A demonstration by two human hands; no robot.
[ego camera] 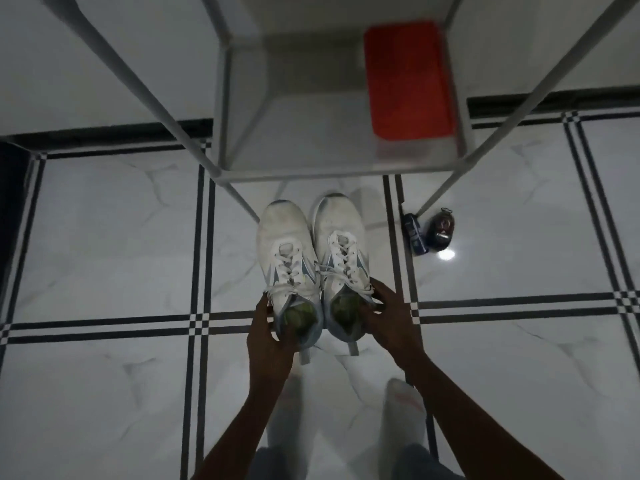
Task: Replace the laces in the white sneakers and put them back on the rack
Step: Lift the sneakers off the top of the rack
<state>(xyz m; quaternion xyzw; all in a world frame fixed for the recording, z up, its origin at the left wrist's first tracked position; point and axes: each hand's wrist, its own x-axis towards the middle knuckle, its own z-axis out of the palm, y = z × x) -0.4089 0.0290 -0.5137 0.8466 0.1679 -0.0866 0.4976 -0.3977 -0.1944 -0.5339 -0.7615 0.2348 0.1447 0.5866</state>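
Two white sneakers with blue-grey side stripes sit side by side, toes pointing away from me, laced with white laces. My left hand (268,336) grips the heel of the left sneaker (289,261), fingers curled round its collar. My right hand (389,315) grips the heel and outer side of the right sneaker (343,251). Green insoles show inside both. Just beyond the toes stands the grey metal rack (294,133), its lower shelf seen from above.
A red flat item (408,81) lies on the rack shelf at the right. By the rack's right front leg lie a small blue box (415,237) and a dark round object (440,228). White tiled floor with black lines (114,237) spreads around. My socked feet stand below.
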